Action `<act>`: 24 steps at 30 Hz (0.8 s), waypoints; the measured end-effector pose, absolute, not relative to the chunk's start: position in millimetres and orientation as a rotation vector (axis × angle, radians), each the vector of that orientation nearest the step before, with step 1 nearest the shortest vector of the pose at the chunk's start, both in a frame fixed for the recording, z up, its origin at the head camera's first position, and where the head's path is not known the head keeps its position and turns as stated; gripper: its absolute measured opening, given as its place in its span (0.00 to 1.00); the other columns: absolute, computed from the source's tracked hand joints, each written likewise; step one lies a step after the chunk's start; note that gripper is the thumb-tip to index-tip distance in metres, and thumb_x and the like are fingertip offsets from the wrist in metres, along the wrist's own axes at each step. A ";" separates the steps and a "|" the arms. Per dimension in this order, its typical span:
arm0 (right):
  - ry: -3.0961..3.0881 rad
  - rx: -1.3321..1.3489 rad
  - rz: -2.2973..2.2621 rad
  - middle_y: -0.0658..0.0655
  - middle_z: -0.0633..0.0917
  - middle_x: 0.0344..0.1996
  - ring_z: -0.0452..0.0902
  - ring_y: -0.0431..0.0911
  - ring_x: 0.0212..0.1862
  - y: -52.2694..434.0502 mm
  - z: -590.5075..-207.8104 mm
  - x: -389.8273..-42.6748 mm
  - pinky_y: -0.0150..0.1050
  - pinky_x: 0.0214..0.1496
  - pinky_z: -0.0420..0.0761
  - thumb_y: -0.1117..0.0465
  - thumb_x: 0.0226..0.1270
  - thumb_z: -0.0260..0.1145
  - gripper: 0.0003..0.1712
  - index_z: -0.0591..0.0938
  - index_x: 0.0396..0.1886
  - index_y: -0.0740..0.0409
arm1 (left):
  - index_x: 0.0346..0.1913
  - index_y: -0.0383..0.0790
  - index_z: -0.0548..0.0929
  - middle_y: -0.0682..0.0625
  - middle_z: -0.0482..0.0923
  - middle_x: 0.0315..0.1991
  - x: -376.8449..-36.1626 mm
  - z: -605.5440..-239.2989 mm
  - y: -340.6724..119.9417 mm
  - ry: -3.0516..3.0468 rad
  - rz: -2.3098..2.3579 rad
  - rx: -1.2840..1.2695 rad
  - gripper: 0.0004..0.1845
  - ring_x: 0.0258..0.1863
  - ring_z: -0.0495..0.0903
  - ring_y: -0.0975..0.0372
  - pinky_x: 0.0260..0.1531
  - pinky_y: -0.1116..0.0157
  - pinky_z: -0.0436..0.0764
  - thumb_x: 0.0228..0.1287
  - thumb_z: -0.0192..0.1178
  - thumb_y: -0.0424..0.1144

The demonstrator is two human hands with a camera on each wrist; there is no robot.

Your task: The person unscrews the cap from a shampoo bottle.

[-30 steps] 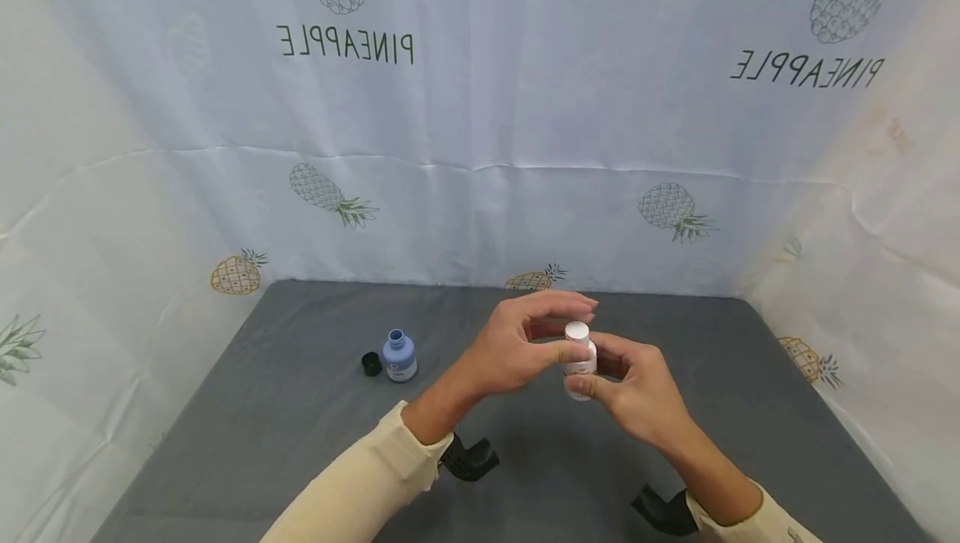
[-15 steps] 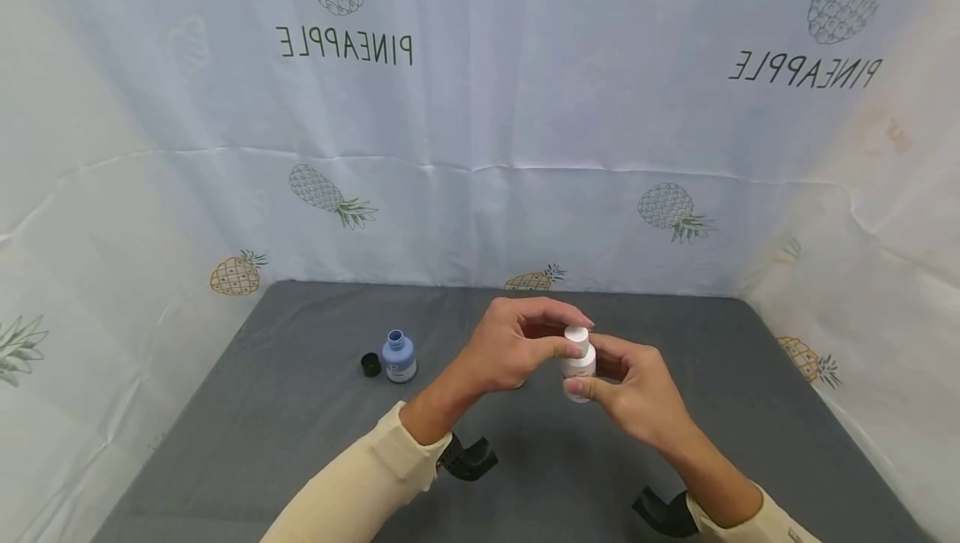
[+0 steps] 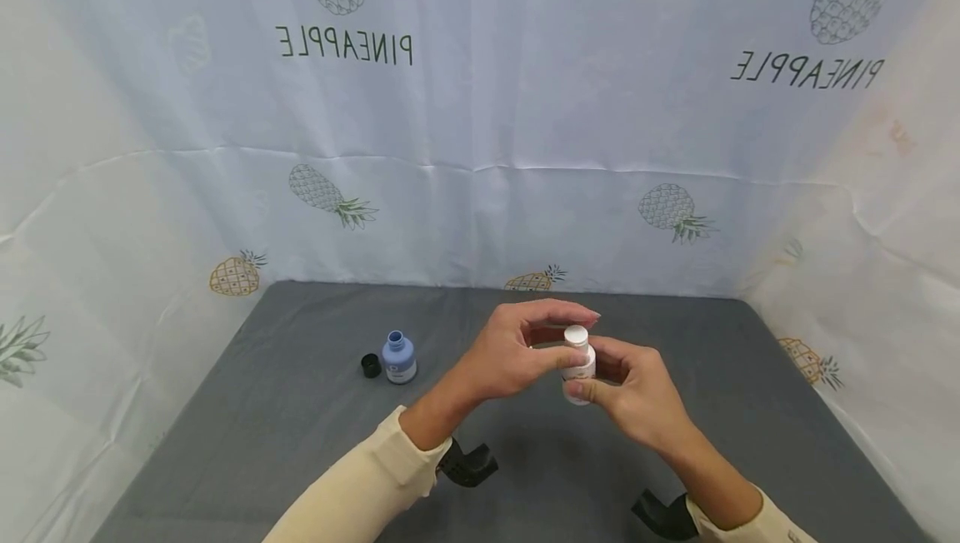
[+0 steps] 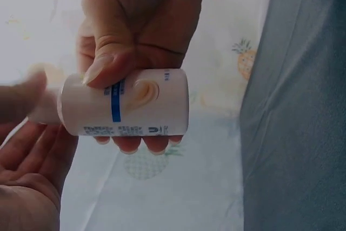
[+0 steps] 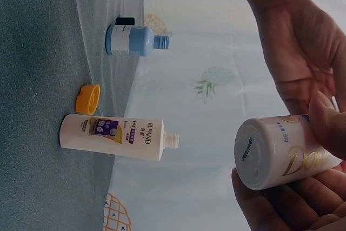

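Note:
In the head view my right hand (image 3: 641, 389) grips a small white bottle (image 3: 579, 370) around its body, thumb in front. Its label shows in the left wrist view, and its base faces the camera in the right wrist view. My left hand (image 3: 517, 347) is at the top of the bottle, its thumb on the white cap (image 3: 576, 335) and its fingers curved around behind. The index fingertip stands a little off the cap. Motion blurs the left thumb (image 4: 32, 93) in the left wrist view.
A blue bottle (image 3: 399, 357) stands uncapped at left, beside a black cap (image 3: 371, 365). The right wrist view shows an uncapped white REPAND bottle (image 5: 119, 138) and an orange cap (image 5: 88, 99). The grey table (image 3: 262, 435) meets hanging pineapple-print cloth (image 3: 450, 218).
My left fingers closed in on the white cap half a second ago, and now the index finger has lifted away again. The right hand keeps its grip on the bottle, nearly unmoved.

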State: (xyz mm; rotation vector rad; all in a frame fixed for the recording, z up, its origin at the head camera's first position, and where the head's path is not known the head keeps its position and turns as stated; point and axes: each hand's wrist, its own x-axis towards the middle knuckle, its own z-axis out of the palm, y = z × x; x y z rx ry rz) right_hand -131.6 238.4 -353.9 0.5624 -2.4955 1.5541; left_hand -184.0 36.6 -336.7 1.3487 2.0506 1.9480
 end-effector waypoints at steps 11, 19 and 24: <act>-2.484 0.612 1.524 0.63 0.91 0.48 0.89 0.35 0.47 237.5 -353.2 -130.9 0.32 0.46 0.89 0.66 0.62 0.78 0.24 0.85 0.58 0.66 | 0.53 0.30 0.87 0.35 0.88 0.53 -182.5 -335.8 34.6 2.058 1.955 1.364 0.13 0.48 0.90 0.61 0.50 0.62 0.90 0.66 0.69 0.26; -2.480 0.580 1.527 0.59 0.92 0.44 0.91 0.38 0.44 236.0 -352.6 -128.9 0.34 0.46 0.90 0.65 0.61 0.79 0.24 0.86 0.57 0.62 | 0.46 0.35 0.86 0.40 0.86 0.45 -182.4 -340.8 39.8 2.152 2.035 1.411 0.13 0.43 0.87 0.63 0.51 0.63 0.89 0.59 0.75 0.27; -2.485 0.573 1.534 0.59 0.92 0.44 0.91 0.39 0.44 236.7 -352.6 -128.8 0.34 0.46 0.90 0.65 0.61 0.79 0.23 0.87 0.57 0.61 | 0.50 0.32 0.85 0.38 0.85 0.51 -181.2 -338.8 39.2 2.146 2.007 1.403 0.16 0.50 0.87 0.58 0.55 0.64 0.88 0.59 0.75 0.27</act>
